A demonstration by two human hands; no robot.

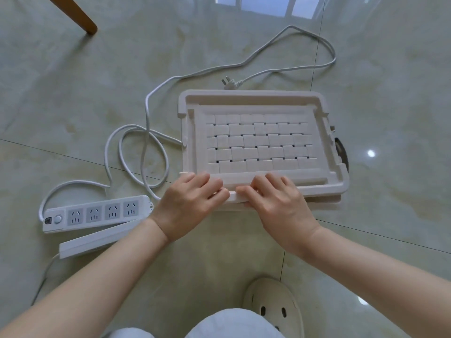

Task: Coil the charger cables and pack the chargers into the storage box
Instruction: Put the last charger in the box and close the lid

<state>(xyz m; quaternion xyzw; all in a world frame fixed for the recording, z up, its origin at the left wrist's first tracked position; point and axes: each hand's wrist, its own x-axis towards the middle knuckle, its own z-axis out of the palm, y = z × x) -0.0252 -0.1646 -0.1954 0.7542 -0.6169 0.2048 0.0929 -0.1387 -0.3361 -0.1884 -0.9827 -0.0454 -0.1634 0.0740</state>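
Head view: both hands on the lid (261, 142) of the shut storage box (322, 200); nothing is packed yet.
At frame centre the left hand (192, 198) and right hand (275, 201) grasp the lid's near rim, fingers curled over it, so opening the box seems the step in hand. After that, the white cable (146, 113) sprawled loose at left needs coiling. Its power strip (97, 213) lies lower left beside a second strip (97, 240). Glossy greenish floor tiles (390, 93) mirror a window, and a wooden furniture leg (78, 15) stands upper left.
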